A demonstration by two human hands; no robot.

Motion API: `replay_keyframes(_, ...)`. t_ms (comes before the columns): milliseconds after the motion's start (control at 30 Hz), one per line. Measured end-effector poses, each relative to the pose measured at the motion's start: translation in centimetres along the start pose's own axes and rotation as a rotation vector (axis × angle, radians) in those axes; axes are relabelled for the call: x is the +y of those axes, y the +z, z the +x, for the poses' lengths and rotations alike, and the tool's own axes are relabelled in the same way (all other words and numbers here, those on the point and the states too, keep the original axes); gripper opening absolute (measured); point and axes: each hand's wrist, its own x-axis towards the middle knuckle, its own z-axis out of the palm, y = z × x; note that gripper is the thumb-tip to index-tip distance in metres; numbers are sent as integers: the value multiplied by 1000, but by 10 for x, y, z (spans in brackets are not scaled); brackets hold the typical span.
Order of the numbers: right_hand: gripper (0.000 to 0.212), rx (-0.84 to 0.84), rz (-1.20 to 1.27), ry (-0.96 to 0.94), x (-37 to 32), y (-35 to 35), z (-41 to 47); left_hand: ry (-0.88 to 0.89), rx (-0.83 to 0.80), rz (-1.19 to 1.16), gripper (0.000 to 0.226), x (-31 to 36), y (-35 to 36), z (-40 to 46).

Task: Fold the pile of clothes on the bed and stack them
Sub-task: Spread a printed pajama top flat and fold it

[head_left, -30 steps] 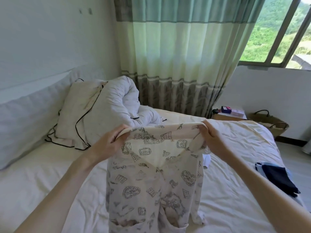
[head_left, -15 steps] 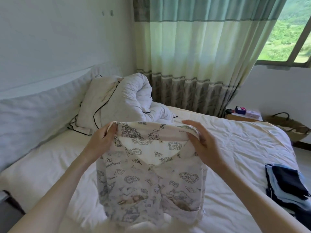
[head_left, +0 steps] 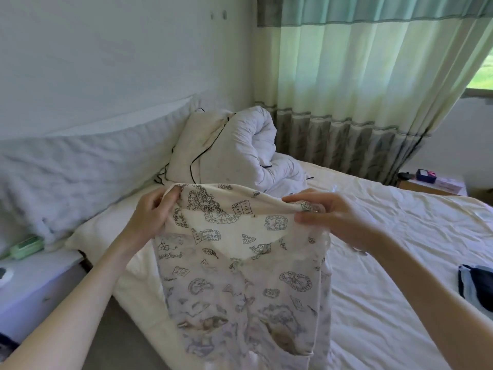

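At the bottom centre of the frame a cream printed garment (head_left: 240,276) hangs in the air above the near edge of the bed (head_left: 386,263), its lower part blurred and running out of the picture. It carries dark line drawings on pale cloth, and its top edge is stretched level across the middle of the frame. The left hand (head_left: 149,217), left of centre, grips the garment's top left corner, with its fingers (head_left: 170,201) curled round the hem. The right hand (head_left: 336,220), right of centre, pinches the top right corner between thumb and fingers (head_left: 298,200), which lie pressed together over the cloth. Both forearms reach in from the bottom corners.

At the lower left a white bedside tabletop (head_left: 34,273) stands just beside the bed, with a pale green case (head_left: 26,247) on it. At the right edge a folded stack of dark and light blue clothes (head_left: 477,287) lies on the sheet, well apart from the garment.

Further back, along the left wall, lies a long white pillow (head_left: 80,169). Beside it, in the upper middle, a cream cushion with black piping (head_left: 192,150) leans against a rolled white duvet (head_left: 256,150). Behind these hangs a green and cream curtain (head_left: 360,76). At the far right a low wooden stand (head_left: 426,186) holds a small dark box (head_left: 426,174).
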Motion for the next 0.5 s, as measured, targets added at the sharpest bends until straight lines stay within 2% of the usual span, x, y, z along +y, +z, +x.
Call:
replay_keyframes(67,24,213,-94,-26,-1,20,11,75,-39,-23,15,6,-17,-13)
replay_keyframes(133,21,360,-122,-57,-2,40,24,106,-98,-30,6,12,-35,-24)
replay_keyframes(167,19,400,-117,-69,-3,49,29,96,-128,-31,12,14,-45,-29)
replay_keyframes(233,16,448,-104,-78,-4,66,40,93,-211,-52,24,14,-67,-39)
replay_keyframes(367,11,483,-134,-65,-3,103,59,64,-369,-120,23,5,-121,-58)
replay_keyframes(433,4,481,-118,-61,-3,125,68,45,-334,-121,15,-6,-143,-62)
replay_keyframes(500,9,446,-170,-68,-1,150,76,10,-202,-91,8,-21,-158,-63)
